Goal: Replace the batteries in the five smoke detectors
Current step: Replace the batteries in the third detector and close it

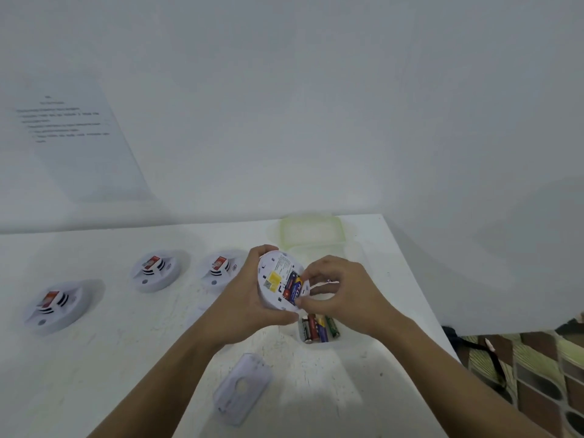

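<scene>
White smoke detector (271, 287) sits back side up above the surface (126, 358), its rim clamped in the grip of our left hand (249, 309); our right hand (344, 289) pinches the blue battery (295, 287) in its compartment.

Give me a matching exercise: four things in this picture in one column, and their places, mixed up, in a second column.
1. open smoke detector
2. flat cover
3. green lid
4. sheet of paper

a. on the wall
b. at the far edge of the table
c. in the left hand
d. on the table, nearest the camera

Pairs: 1-c, 2-d, 3-b, 4-a
</scene>
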`<state>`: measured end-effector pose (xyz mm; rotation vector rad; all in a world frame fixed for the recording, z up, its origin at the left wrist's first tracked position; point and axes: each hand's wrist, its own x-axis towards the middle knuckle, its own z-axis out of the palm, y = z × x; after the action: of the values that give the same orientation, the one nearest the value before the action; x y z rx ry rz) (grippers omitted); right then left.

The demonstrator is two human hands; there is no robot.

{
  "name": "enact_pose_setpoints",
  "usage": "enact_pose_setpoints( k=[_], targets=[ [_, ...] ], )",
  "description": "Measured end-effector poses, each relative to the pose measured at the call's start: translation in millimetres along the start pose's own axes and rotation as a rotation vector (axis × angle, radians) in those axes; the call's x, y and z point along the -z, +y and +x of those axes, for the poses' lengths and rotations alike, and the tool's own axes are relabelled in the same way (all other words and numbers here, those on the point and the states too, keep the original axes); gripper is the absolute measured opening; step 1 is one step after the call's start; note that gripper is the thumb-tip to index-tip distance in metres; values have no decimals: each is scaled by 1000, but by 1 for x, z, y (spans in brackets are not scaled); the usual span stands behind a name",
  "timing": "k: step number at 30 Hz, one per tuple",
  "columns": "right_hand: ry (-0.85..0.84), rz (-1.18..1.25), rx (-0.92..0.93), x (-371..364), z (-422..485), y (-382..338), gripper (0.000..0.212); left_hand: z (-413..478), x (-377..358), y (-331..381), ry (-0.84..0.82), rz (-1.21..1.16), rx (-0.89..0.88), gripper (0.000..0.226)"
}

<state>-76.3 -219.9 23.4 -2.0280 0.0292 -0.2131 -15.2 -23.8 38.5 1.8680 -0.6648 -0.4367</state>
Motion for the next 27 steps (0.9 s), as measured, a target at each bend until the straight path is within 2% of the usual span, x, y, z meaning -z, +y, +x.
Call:
enact_pose_setpoints(
  k=[7, 14, 27],
  targets=[
    [-2, -123, 33, 15, 3, 2, 37, 14, -3, 10, -123, 80, -16, 87],
    [-10, -165, 96, 13, -1, 3, 40, 7, -2, 10, -125, 82, -44, 86],
    [65, 142, -30, -11, 1, 22, 22, 4, -6, 0, -89, 14, -29, 88]
  ],
)
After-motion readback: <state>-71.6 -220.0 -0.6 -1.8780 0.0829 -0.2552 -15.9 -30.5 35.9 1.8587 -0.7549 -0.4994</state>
